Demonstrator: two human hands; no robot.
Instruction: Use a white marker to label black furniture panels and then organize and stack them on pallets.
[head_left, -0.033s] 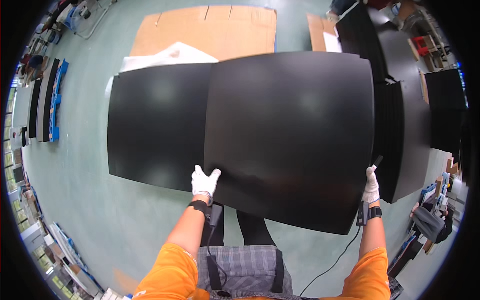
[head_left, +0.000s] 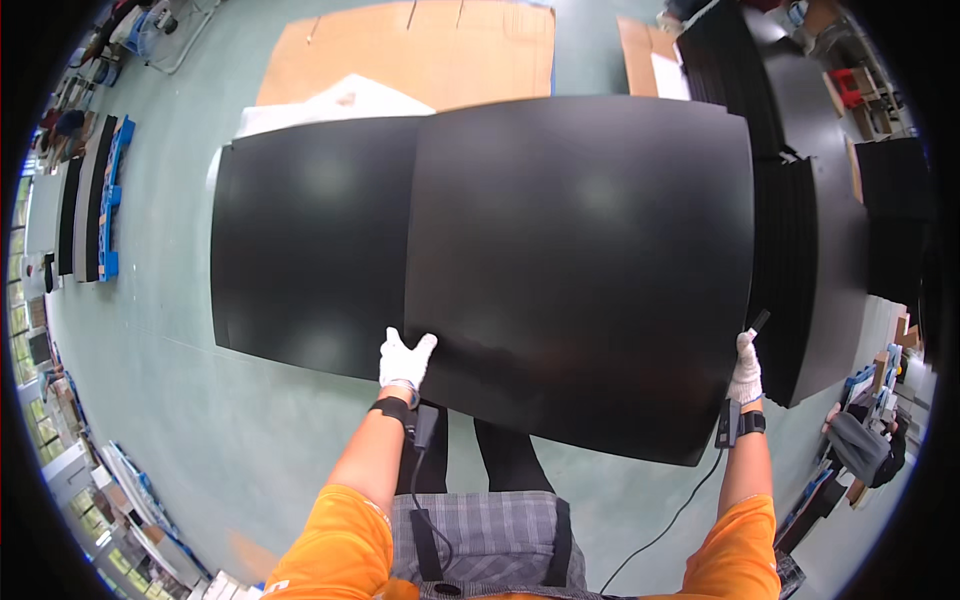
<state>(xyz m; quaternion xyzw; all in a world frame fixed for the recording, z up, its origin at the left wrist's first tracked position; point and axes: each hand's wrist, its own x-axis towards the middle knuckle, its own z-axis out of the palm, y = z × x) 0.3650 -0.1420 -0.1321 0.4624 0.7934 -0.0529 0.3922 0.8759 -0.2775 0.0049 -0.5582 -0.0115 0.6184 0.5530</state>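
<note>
A large black panel [head_left: 580, 270] lies in front of me, its left part overlapping another black panel [head_left: 310, 230]. My left hand [head_left: 405, 358], in a white glove, is at the near left corner of the upper panel. Its thumb rests on the top face and its fingers lie along the left edge, so that the edge runs between them. My right hand [head_left: 745, 370], also gloved, is closed at the panel's right edge, with most of its fingers hidden. A black marker-like stick [head_left: 760, 323] pokes out of that hand.
Beyond the panels lie a sheet of brown cardboard [head_left: 400, 55] and white wrapping [head_left: 340, 103]. A tall stack of black panels [head_left: 835, 270] stands close on the right. Boards lean by a blue pallet [head_left: 112, 215] at the far left. A person [head_left: 865, 440] is at the right.
The panels sit very slightly higher in the picture, and the cardboard has shifted a little too. Both hands keep their places on the panel.
</note>
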